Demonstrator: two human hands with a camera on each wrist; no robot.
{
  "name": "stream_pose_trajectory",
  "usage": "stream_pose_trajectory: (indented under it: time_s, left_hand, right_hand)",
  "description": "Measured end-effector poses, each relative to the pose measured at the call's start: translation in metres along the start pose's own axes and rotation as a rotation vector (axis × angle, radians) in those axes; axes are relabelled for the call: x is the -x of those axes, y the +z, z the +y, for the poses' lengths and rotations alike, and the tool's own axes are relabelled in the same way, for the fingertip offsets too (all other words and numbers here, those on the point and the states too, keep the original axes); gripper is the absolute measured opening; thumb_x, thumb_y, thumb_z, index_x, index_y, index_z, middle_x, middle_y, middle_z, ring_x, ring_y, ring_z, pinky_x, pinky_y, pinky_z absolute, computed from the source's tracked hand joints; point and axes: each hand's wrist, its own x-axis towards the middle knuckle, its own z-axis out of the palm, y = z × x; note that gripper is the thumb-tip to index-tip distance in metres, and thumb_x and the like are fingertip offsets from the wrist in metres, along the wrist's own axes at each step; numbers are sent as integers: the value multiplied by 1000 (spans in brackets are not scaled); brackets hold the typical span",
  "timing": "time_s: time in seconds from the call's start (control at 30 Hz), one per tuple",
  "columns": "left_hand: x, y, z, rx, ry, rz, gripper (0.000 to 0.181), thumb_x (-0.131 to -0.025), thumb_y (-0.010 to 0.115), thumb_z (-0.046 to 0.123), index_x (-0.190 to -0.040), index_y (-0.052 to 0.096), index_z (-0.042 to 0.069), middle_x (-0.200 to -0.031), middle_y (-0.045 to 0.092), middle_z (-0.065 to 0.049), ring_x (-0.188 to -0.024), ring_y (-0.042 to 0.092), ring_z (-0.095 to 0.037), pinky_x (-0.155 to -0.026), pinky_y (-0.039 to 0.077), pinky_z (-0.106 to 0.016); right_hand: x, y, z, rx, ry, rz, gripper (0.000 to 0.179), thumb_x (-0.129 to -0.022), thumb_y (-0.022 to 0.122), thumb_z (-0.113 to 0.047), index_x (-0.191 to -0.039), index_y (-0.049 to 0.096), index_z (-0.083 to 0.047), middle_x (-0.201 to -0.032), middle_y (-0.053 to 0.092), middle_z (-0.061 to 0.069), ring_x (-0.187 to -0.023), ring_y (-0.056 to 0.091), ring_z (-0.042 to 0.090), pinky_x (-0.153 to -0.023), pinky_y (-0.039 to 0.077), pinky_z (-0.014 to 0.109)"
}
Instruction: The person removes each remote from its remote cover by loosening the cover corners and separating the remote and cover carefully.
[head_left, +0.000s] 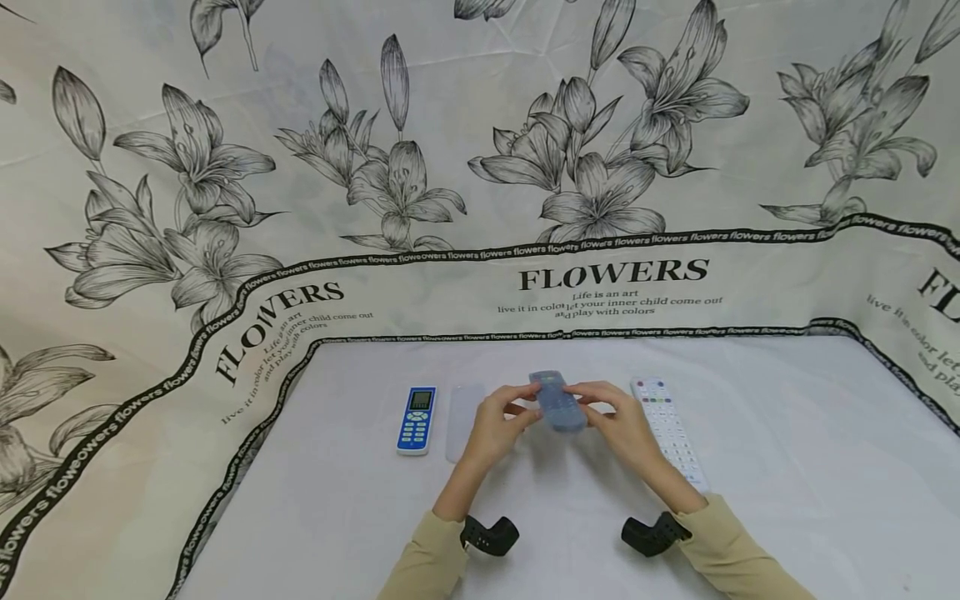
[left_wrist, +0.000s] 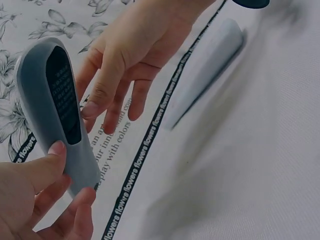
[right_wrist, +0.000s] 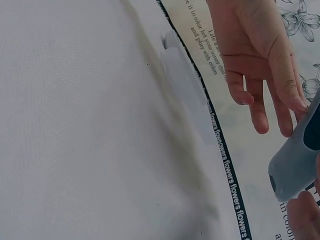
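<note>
Above the table, both hands hold up a blue-grey remote control [head_left: 558, 402]. Its underside carries a dark printed label [left_wrist: 64, 95], seen in the left wrist view. My left hand [head_left: 498, 423] pinches one long side between thumb and fingers. On the opposite side, my right hand [head_left: 621, 421] pinches the edge with thumb and fingertips. A blue remote with a white rim [head_left: 416, 421] lies to the left on the table. Between it and my left hand rests a clear, flat sleeve [head_left: 459, 425], partly covered by that hand. Behind my right hand lies a long white remote [head_left: 672, 429].
A white cloth covers the table [head_left: 337, 525]. Behind and around it hangs a flower-printed curtain [head_left: 420, 308] with black lettered bands. Black wrist mounts [head_left: 491, 535] sit at both sleeve cuffs.
</note>
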Motion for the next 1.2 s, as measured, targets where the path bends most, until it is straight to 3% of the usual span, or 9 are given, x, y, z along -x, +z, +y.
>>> stream_pose_trajectory:
  time_s: [0.23, 0.57, 0.8, 1.2]
  left_hand:
    - [0, 1, 5, 4, 4, 61, 32, -88, 70, 20, -119, 69, 13, -108, 69, -9, -92, 64, -21, -64, 51, -17]
    - [1, 6, 7, 9, 22, 142, 25, -85, 72, 22, -109, 73, 14, -107, 71, -5, -93, 63, -20, -75, 51, -22]
    - [0, 9, 10, 10, 36, 219, 22, -84, 73, 21, -104, 74, 12, -104, 71, -6, -87, 66, -17, -69, 52, -19]
    - [-1, 13, 8, 45, 3, 226, 24, -88, 70, 27, -103, 74, 10, -102, 74, -6, -88, 67, -16, -74, 54, -22]
  right_hand:
    - [-3, -2, -2, -28, -23, 32, 30, -88, 62, 6, -116, 67, -1, -116, 64, 19, -97, 53, -13, -73, 56, 19]
    - [-4, -2, -3, -20, -24, 65, 28, -86, 65, 4, -114, 68, -1, -113, 66, 17, -96, 54, -14, -75, 55, 16]
    - [-5, 1, -7, -20, 0, 92, 23, -88, 66, -3, -111, 67, 1, -106, 69, 17, -94, 55, -13, -79, 51, 11]
    - [-5, 2, -13, -77, 72, 77, 30, -89, 67, -12, -115, 66, 3, -109, 69, 20, -93, 56, -11, -80, 51, 12]
